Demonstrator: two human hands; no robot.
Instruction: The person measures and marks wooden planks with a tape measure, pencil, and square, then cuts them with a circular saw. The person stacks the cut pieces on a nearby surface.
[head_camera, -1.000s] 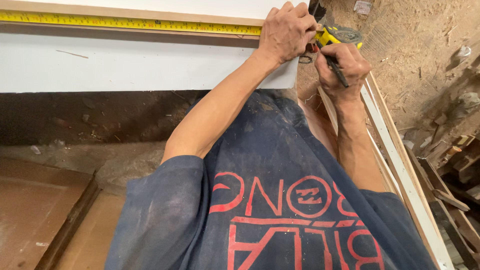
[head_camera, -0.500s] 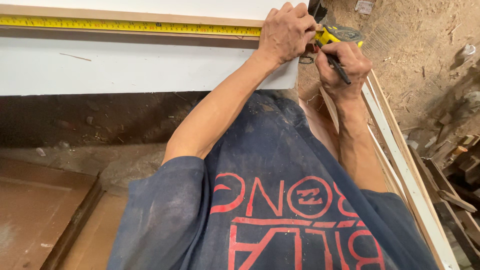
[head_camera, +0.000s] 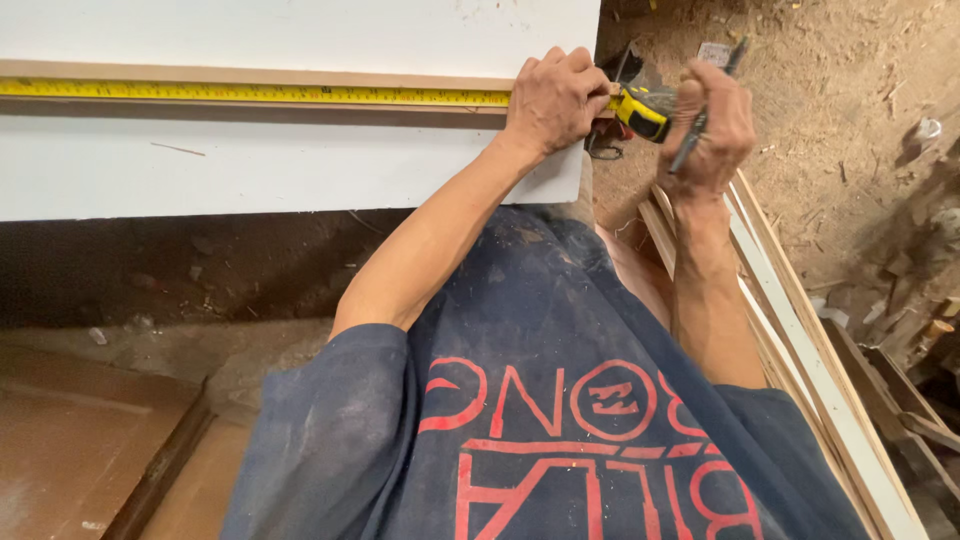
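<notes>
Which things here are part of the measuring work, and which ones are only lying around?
In use:
left hand pressing the yellow tape blade on the wooden strip
right hand holding a pencil and the tape measure case
white board

Lying about:
stacked slats
wood scraps

Stacked wooden strips (head_camera: 800, 300), sawdust-strewn dirt floor (head_camera: 830, 110), brown panel (head_camera: 70, 440)

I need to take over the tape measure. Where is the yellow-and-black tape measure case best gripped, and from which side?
Grip the yellow-and-black tape measure case across its flat sides, coming from the right. Its yellow blade runs out leftward along the wooden strip, where the left hand presses down; the right hand, holding a pencil, is at that end.
</notes>
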